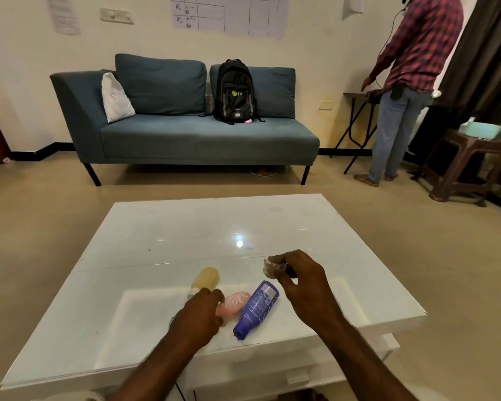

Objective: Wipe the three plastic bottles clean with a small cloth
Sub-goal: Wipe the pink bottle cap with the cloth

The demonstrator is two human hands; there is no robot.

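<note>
Three plastic bottles lie on the white glass table (162, 244): a yellow bottle (205, 280) at the left, a small pink bottle (235, 303) in the middle, and a purple bottle (257, 308) at the right with its cap toward me. My left hand (198, 316) hovers over the near end of the pink bottle with curled fingers; whether it grips the bottle is hidden. My right hand (304, 287) is raised above the table beyond the purple bottle and pinches a small crumpled white cloth (271, 267).
A blue sofa (185, 134) with a black backpack (235, 92) stands across the floor. A person in a checked shirt (411, 82) stands at a folding table at the right. A brown stool (466, 166) holds a pale tub.
</note>
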